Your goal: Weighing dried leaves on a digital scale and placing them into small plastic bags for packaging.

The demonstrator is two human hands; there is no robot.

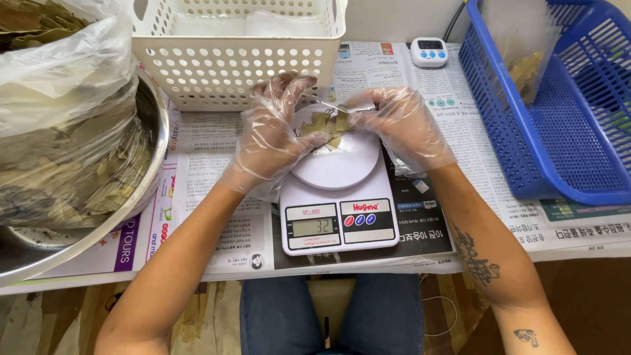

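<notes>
Both forearms reach forward from the lower edge of the view and converge toward the centre. The left hand, in a loose clear glove, lies palm down with fingers curled and spread. The right hand, gloved likewise, is turned inward, its fingertips pinched together just beside the left hand's. The bare right forearm bears dark tattoos

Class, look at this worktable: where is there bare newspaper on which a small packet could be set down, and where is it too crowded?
Bare newspaper lies between the steel bowl and the scale, and between the scale and the blue basket, below the timer. It is crowded at the scale's platform, where the left hand and right hand meet over dried leaves, under the white basket.
</notes>
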